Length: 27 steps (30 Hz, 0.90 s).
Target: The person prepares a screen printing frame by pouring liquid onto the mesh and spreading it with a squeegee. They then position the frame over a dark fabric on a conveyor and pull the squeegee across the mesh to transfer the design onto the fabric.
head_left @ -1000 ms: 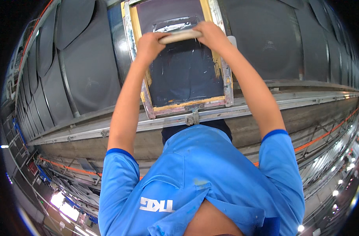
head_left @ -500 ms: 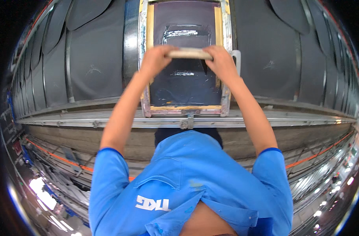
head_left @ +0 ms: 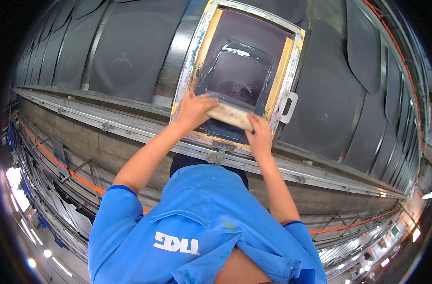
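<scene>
A wooden-handled squeegee (head_left: 230, 116) lies across the near part of a screen printing frame (head_left: 286, 71). My left hand (head_left: 195, 110) is closed round its left end, and my right hand (head_left: 260, 135) grips the right end. Beyond the squeegee shows the dark mesh (head_left: 237, 73), with a rectangular outline of wet, shiny ink (head_left: 242, 51) on it. Yellowish tape runs along the inner sides of the frame. The squeegee's blade is hidden under the handle from here.
Dark garment pieces (head_left: 128, 52) lie in a row on the long table left of the frame, more dark pieces (head_left: 315, 94) to the right. A metal rail (head_left: 131, 131) runs along the near edge, with a clamp (head_left: 217, 156) at the frame. A pale handle (head_left: 287, 108) juts from the frame's right side.
Both hands have drawn the squeegee toward me, down the mesh to its near end. More of the mesh shows beyond it. The whole view has tilted.
</scene>
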### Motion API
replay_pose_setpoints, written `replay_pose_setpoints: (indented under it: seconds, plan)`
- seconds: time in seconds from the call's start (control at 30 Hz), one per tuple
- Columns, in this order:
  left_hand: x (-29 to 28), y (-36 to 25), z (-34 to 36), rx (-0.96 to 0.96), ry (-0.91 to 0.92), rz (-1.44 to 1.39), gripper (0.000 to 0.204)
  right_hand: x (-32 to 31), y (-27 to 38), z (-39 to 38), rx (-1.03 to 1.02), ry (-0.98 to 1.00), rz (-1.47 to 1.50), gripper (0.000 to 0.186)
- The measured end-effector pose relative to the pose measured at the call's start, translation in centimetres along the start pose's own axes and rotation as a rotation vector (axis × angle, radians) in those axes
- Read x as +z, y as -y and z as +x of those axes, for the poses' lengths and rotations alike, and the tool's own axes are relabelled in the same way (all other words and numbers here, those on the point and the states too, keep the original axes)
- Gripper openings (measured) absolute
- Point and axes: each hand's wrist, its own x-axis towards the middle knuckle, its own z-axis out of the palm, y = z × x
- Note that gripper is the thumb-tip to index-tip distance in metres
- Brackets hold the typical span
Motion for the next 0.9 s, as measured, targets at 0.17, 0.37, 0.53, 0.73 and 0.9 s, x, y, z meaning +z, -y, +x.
replay_pose_setpoints:
  seconds: [0.17,0.37,0.53,0.73,0.9]
  plan:
    - [-0.9,1.1,3.8,0.034,-0.118,-0.071,0.040,-2.3,-0.9,4.7,-0.015,-0.024,-0.011,0.050]
    - [-2.0,5.2,17.6,-0.010,-0.133,-0.105,0.025,-5.7,-4.8,18.0,-0.078,-0.154,-0.024,0.041]
    - [-1.7,2.8,14.6,-0.105,0.050,0.019,0.026,-3.4,-5.8,14.0,0.036,-0.079,0.041,0.045]
    - [0.4,-0.6,0.7,-0.004,-0.044,-0.042,0.031,0.5,-1.2,0.5,0.021,-0.073,0.056,0.048]
    - [0.0,-0.5,-1.5,0.013,-0.045,-0.068,0.036,-1.1,-0.2,-1.2,0.099,-0.018,0.209,0.054]
